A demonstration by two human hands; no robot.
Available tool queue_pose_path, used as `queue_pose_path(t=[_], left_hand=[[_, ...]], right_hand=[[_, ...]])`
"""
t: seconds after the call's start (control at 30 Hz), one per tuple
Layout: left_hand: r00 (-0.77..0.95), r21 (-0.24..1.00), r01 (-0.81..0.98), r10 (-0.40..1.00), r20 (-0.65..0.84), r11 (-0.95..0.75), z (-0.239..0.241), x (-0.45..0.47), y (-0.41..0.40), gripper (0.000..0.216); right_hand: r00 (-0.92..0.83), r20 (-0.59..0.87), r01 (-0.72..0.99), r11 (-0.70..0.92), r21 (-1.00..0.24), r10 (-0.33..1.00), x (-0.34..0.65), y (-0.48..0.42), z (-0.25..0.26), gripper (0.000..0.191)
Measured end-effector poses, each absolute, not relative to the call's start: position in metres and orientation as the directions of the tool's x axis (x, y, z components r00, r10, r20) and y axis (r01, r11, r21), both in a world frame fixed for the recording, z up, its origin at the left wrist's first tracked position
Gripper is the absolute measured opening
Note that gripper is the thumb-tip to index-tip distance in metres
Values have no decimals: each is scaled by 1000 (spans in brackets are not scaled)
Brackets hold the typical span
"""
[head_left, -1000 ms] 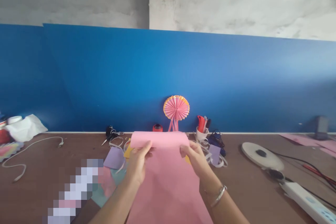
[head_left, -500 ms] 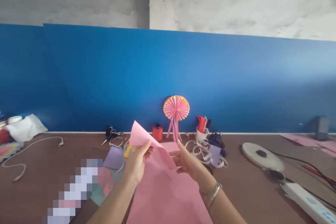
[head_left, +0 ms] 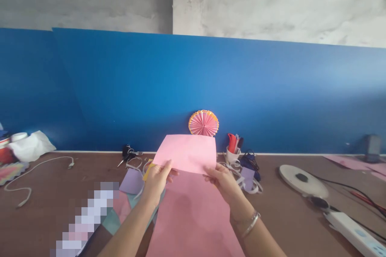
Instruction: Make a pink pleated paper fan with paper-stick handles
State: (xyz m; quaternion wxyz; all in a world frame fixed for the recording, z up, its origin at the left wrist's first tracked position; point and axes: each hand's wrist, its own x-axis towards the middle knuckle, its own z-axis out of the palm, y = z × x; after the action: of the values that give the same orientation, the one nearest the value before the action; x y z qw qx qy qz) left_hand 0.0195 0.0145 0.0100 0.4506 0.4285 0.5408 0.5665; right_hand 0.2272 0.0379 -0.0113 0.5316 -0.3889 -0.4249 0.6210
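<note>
A pale pink sheet of paper (head_left: 187, 152) is held up between both hands, its top edge tilted away from me. My left hand (head_left: 159, 178) pinches its lower left corner, thumb on top. At the lower right corner, my right hand (head_left: 218, 176) grips it the same way; a silver bangle circles that wrist. Below the raised sheet lies a larger pink sheet (head_left: 193, 217) on the brown table. Behind the paper, a pleated pink rosette (head_left: 204, 123) with an orange-yellow rim leans on the blue panel, its lower part hidden.
Left of the paper are a purple sheet (head_left: 132, 181), keys (head_left: 128, 152) and a white cable (head_left: 39, 160). To the right stand a pen cup (head_left: 232, 154), a white round disc (head_left: 301, 180) and a power strip (head_left: 356, 229). A blue panel (head_left: 135, 88) runs along the back.
My right hand has closed on the right corner of the pink sheet. The sheet, slanted and curled before, now spreads flat between both hands and covers the rosette's ribbons.
</note>
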Motion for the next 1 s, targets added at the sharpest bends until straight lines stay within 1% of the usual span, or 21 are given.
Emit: queue_pose_path(t=[0.07,0.13,0.23,0.33,0.37,0.43,0.5,0.53,0.57,0.6,0.67,0.7,0.73,0.77,0.8,0.83,0.87,0.93,0.97,1.0], left_hand=[[-240,998,-63,971,-7,-8,11,19,16,38],[-279,992,-121,960,-14,-20,9,17,18,37],[-343,964,-254,939,-14,-78,3,15,21,33],[-377,901,-420,924,-61,-112,-4,8,29,30],[-398,874,-472,912,-97,-113,-5,5,32,27],[-459,823,-554,870,-177,-125,-7,-3,37,19],[-485,781,-612,838,-249,-122,-5,-9,39,18],[-435,763,-640,861,-262,-91,-2,-10,38,20],[-335,740,-673,902,-271,-27,2,-9,36,24],[-205,715,-697,939,-276,58,6,-6,32,33],[81,663,-704,957,-280,254,14,1,22,58],[187,651,-697,953,-238,299,17,5,18,64],[247,652,-686,946,-208,322,19,8,14,64],[258,664,-676,947,-193,320,20,10,12,58],[236,684,-660,950,-204,311,19,11,11,48],[180,710,-638,954,-241,299,17,11,11,37],[109,736,-611,952,-286,291,14,11,13,30],[-24,780,-561,936,-351,278,8,9,17,29],[-50,793,-550,937,-344,262,7,8,18,31],[-62,801,-550,945,-320,235,6,7,20,31]], right_hand=[[-88,21,-226,0,-974,996,234,39,-9,31],[-66,37,-189,24,-982,997,239,39,-8,33],[-90,54,-168,38,-985,995,242,40,-9,32],[-127,65,-110,51,-993,990,242,42,-8,30],[-109,79,-87,70,-994,991,243,42,-7,30],[-16,141,-25,141,-990,990,244,42,-5,29],[102,270,106,259,-960,957,246,41,-2,24],[129,363,203,334,-920,923,246,39,-1,20],[117,466,312,413,-856,877,245,37,0,16],[64,566,415,493,-764,822,243,34,0,15],[-110,698,551,628,-550,708,238,29,0,24],[-194,725,582,673,-457,661,235,27,-1,31],[-259,735,601,701,-385,626,232,25,-2,36],[-307,736,611,718,-334,604,229,25,-2,39],[-337,734,615,728,-303,590,227,25,-3,40],[-356,727,615,733,-291,587,227,26,-3,41],[-370,712,612,733,-297,597,228,28,-3,41],[-359,643,633,683,-365,677,238,34,-3,43],[-342,571,666,621,-412,746,246,37,-2,44],[-284,483,726,515,-455,828,256,40,-3,43]])
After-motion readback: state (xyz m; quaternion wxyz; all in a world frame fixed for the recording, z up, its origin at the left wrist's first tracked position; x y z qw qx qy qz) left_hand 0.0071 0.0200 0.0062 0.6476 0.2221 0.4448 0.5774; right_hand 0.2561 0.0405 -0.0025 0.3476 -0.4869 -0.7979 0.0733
